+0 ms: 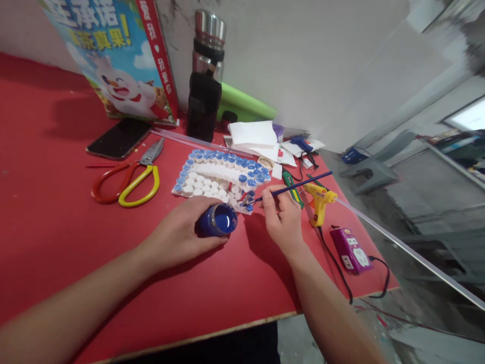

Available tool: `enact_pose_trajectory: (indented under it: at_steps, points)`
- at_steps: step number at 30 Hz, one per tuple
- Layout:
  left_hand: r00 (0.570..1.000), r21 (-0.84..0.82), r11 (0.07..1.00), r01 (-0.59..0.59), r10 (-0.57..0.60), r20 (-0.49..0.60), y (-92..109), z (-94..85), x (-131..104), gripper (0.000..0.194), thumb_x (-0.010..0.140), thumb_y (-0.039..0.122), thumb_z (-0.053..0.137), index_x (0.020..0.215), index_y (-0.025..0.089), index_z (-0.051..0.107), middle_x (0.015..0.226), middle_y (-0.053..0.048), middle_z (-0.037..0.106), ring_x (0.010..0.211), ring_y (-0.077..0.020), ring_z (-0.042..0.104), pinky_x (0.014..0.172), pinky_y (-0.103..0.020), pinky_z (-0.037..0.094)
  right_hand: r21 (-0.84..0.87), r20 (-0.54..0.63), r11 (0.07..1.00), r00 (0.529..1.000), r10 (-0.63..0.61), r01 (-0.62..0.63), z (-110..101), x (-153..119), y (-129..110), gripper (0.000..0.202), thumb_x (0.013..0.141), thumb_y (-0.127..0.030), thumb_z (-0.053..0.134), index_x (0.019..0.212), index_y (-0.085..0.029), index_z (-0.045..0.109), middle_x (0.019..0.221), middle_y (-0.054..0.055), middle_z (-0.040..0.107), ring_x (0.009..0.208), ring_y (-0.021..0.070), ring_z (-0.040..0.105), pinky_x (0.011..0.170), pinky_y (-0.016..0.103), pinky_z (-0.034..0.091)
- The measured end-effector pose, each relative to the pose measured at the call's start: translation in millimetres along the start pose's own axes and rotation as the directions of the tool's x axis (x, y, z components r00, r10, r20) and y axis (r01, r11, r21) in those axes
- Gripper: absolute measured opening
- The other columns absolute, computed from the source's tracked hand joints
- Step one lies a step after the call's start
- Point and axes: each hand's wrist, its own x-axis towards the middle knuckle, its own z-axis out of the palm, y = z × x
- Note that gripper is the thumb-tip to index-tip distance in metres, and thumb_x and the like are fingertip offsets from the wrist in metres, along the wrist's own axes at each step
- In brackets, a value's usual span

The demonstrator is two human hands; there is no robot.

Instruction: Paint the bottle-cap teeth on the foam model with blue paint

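Observation:
My left hand (189, 227) is wrapped round a small jar of blue paint (223, 221), tilted so its open mouth faces me. My right hand (282, 217) pinches a thin blue paintbrush (295, 187). The brush tip is at the near right corner of a white board (185, 192) covered with small round pieces. Blue paint coats the pieces along its back, left and right parts; a group of white round pieces (204, 185) lies in the middle. Whether the tip touches a piece I cannot tell. The jar hides part of the board's near edge.
Scissors (131, 182) with red and yellow handles and a phone (120, 139) lie left. Behind stand a bottle (206, 81) and a printed bag (121, 65). At right are a yellow glue gun (320, 202), its cord, a purple power box (350, 250) and the red table's edge (242, 326).

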Motion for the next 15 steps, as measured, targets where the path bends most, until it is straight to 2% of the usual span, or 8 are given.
enact_pose_trajectory:
  at_steps: [15]
  points:
    - [1.000, -0.010, 1.000, -0.002, 0.002, 0.004, -1.8, 0.3, 0.1, 0.051, 0.082, 0.041, 0.085, 0.128, 0.026, 0.068, 0.127, -0.007, 0.076, 0.116, -0.0320, 0.071, 0.102, -0.044, 0.056, -0.029, -0.010, 1.000, 1.000, -0.009, 0.009, -1.2, 0.9, 0.2, 0.017, 0.109, -0.029, 0.052, 0.095, -0.024, 0.060, 0.074, -0.001, 0.066, 0.066, 0.0158, 0.064, 0.064, 0.029, 0.051]
